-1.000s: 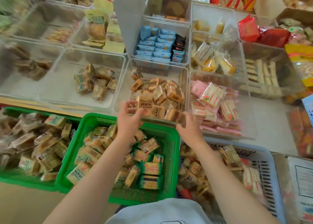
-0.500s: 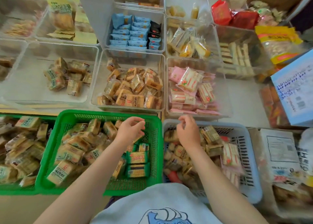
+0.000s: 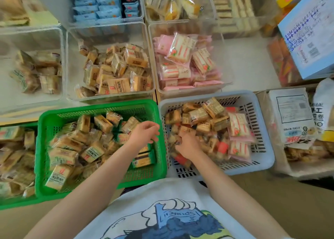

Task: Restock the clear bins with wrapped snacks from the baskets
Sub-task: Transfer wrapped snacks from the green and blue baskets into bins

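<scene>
My left hand (image 3: 142, 134) hovers over the right side of the green basket (image 3: 97, 107), fingers loosely curled and holding nothing. My right hand (image 3: 187, 142) is dug into the pale blue basket (image 3: 216, 95), its fingers curled round a brown wrapped snack (image 3: 184, 130) in the pile. That basket holds brown snacks and pink-striped ones (image 3: 238, 125). Behind the baskets stand clear bins: a middle bin (image 3: 108, 99) with several brown snacks, a right bin (image 3: 200, 92) with pink packs, and a left bin (image 3: 27, 40) with a few snacks.
A second green basket (image 3: 16, 203) full of snacks sits at far left. Farther bins hold blue packets (image 3: 101, 5) and yellow cakes (image 3: 179, 3). A light blue box (image 3: 310, 32) and a white printed bag (image 3: 291, 115) lie at right.
Both hands have come back from the middle clear bin to the baskets. The left hand moved right along the green basket; the right hand dropped into the blue basket's pile. The view tilted down.
</scene>
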`<act>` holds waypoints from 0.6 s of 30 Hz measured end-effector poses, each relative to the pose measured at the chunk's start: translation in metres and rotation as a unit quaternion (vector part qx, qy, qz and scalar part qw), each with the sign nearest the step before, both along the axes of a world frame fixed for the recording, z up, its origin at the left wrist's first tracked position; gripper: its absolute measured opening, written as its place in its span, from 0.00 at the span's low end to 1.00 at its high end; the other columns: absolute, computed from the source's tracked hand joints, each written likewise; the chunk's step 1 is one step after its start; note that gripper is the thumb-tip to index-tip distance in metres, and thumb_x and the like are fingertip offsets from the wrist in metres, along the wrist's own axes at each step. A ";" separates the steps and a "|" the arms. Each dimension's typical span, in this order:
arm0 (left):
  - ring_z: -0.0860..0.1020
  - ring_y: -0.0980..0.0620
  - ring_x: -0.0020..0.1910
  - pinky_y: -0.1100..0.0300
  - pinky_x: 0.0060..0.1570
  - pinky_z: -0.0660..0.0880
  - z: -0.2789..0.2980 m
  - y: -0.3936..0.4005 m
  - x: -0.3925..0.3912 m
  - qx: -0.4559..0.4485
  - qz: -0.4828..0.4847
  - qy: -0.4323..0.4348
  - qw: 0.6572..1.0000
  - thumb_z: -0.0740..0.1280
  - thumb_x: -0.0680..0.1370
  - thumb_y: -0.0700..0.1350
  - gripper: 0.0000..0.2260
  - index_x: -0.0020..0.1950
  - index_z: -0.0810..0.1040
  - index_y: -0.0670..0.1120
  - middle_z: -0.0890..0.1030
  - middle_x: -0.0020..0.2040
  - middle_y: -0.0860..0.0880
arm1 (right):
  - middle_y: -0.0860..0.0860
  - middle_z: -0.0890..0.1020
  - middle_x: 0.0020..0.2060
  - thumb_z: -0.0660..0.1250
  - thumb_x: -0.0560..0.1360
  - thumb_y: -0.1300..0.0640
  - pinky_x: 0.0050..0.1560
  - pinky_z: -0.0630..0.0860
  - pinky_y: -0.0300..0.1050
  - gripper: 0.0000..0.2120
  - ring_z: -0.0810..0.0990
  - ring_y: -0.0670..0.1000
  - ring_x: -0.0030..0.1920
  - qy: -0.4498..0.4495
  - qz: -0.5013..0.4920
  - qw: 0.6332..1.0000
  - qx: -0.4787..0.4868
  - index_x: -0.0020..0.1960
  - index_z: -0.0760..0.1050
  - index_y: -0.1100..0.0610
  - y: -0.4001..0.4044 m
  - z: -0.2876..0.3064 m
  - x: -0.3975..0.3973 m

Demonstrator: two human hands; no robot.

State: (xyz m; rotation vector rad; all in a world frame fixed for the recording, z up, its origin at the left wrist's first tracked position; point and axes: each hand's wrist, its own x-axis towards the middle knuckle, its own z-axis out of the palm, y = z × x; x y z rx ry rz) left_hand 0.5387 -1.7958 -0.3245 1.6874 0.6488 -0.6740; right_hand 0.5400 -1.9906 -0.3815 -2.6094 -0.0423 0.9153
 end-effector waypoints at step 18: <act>0.79 0.57 0.49 0.60 0.46 0.76 0.059 0.066 0.012 0.052 0.103 -0.204 0.972 0.75 0.75 0.50 0.19 0.64 0.75 0.59 0.80 0.54 0.58 | 0.48 0.78 0.59 0.61 0.82 0.47 0.58 0.73 0.48 0.14 0.77 0.49 0.60 -0.035 -0.186 0.937 0.292 0.65 0.74 0.51 0.072 0.114 0.093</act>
